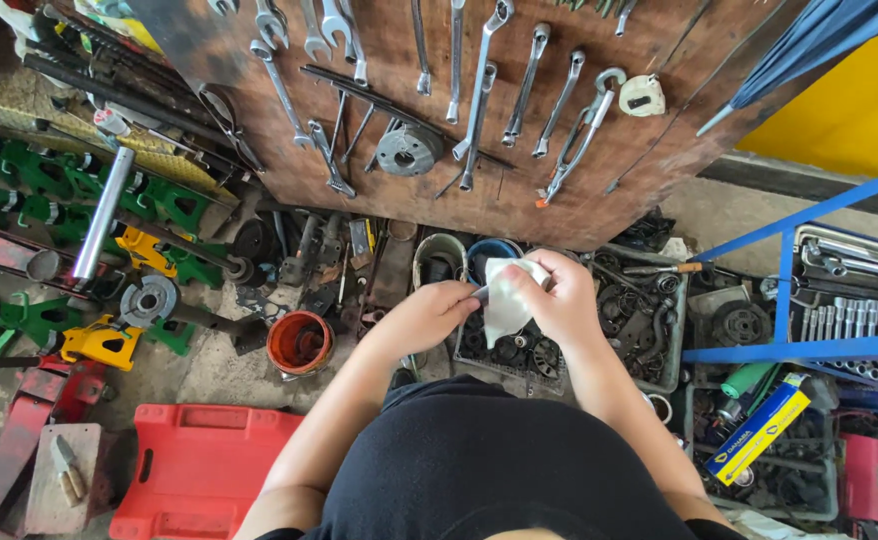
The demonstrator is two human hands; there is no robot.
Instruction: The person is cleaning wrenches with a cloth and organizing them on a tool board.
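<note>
— White cloth, is that what both hands are on?
— Yes. The right hand (562, 300) is closed around a crumpled white rag (507, 300), and the left hand (431, 313) pinches a small dark metal part (480, 293) that pokes into the rag. Both hands are held close together above the parts bins, in front of the chest. Most of the part is hidden by cloth and fingers, so its shape is hard to make out.
— What's under them?
— One grey tray of black rubber rings and seals (649, 320), its contents too tangled to count. To the left stands one round orange tub (298, 343); what's inside is dim.
— And further out?
— One red plastic case (199, 470) at the bottom, cut off by the frame. One brown wooden board (519, 200) above, hung with spanners; about ten show, several clipped at the top edge. One blue and yellow box (762, 428) lies right.
</note>
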